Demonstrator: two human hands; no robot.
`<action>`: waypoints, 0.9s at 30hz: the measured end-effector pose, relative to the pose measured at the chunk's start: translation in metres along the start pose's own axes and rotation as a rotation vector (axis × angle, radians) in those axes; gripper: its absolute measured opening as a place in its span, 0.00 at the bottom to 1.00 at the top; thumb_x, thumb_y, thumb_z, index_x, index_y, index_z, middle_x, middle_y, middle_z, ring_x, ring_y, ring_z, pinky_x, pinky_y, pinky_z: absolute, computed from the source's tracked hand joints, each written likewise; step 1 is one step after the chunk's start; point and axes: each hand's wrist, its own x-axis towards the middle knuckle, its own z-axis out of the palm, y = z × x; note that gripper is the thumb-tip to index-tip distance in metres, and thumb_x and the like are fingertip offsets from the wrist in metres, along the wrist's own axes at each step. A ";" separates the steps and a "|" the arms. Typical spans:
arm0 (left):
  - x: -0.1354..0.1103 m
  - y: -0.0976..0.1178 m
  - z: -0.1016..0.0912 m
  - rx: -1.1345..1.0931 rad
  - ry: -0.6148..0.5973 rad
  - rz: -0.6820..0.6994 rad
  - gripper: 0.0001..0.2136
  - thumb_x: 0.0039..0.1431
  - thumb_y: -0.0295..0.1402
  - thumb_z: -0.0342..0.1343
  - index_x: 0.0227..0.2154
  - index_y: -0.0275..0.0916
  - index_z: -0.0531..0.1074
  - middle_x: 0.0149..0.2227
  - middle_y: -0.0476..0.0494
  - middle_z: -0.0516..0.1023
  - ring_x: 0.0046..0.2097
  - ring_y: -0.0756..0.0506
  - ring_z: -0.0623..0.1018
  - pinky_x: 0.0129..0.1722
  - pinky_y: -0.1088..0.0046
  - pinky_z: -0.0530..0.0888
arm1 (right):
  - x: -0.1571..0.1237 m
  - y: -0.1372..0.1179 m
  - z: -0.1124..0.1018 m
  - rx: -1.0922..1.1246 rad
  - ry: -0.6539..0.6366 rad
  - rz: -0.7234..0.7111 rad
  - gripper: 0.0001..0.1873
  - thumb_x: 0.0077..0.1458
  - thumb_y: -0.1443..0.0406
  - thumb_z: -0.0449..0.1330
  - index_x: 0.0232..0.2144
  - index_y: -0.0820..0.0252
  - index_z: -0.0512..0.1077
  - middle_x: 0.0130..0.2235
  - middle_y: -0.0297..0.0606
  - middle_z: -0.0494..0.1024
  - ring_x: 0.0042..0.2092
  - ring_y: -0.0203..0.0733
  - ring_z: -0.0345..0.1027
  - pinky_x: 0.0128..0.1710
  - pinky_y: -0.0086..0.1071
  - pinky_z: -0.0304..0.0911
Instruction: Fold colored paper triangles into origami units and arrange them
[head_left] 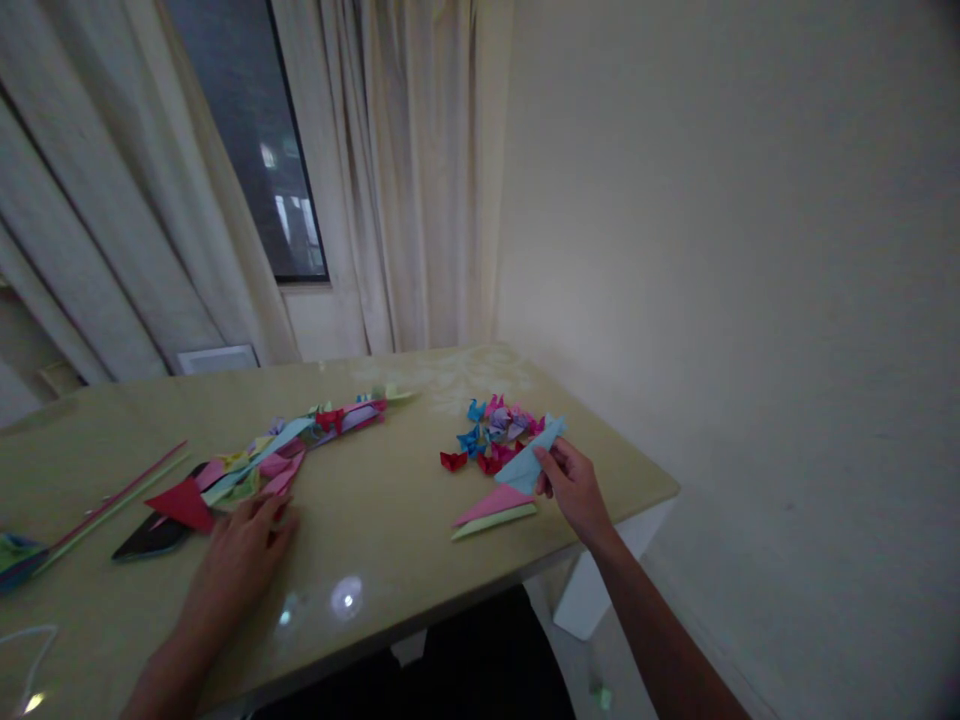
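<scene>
My right hand point(574, 487) pinches a light blue folded paper piece point(531, 458) near the table's right edge, lifted slightly off the surface. Just in front of it lie a pink paper triangle point(491, 503) and a pale green paper strip point(495, 522). Behind it sits a heap of small folded paper pieces point(495, 430) in blue, red, pink and purple. My left hand point(244, 550) rests flat on the table with fingers stretched out, touching a red paper triangle point(182, 503) at the end of a row of coloured folded papers point(300, 450).
The yellowish table point(375, 540) stands against a plain wall, with curtains and a dark window behind. A dark phone point(146, 540) and thin pink and green sticks point(112, 505) lie at the left. A white cable point(26, 650) curls at the near left corner.
</scene>
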 end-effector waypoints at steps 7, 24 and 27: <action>0.021 0.046 0.011 -0.209 -0.229 0.306 0.16 0.61 0.41 0.49 0.44 0.44 0.78 0.50 0.39 0.81 0.52 0.38 0.81 0.54 0.59 0.77 | -0.013 -0.009 0.008 -0.139 0.025 -0.071 0.17 0.62 0.51 0.64 0.28 0.56 0.73 0.24 0.35 0.78 0.26 0.41 0.72 0.28 0.32 0.66; -0.007 0.055 0.017 -0.275 -0.090 0.162 0.22 0.63 0.51 0.52 0.50 0.42 0.75 0.53 0.36 0.76 0.47 0.37 0.83 0.49 0.57 0.81 | -0.008 0.001 0.007 0.464 0.013 0.214 0.23 0.49 0.46 0.74 0.28 0.58 0.74 0.22 0.26 0.64 0.22 0.30 0.52 0.21 0.25 0.48; -0.012 0.056 0.019 -0.247 -0.075 0.175 0.22 0.64 0.52 0.50 0.49 0.42 0.75 0.52 0.35 0.78 0.51 0.35 0.81 0.51 0.55 0.80 | 0.005 -0.002 0.006 0.369 -0.138 0.226 0.22 0.50 0.47 0.74 0.31 0.58 0.77 0.24 0.27 0.66 0.22 0.29 0.50 0.21 0.25 0.45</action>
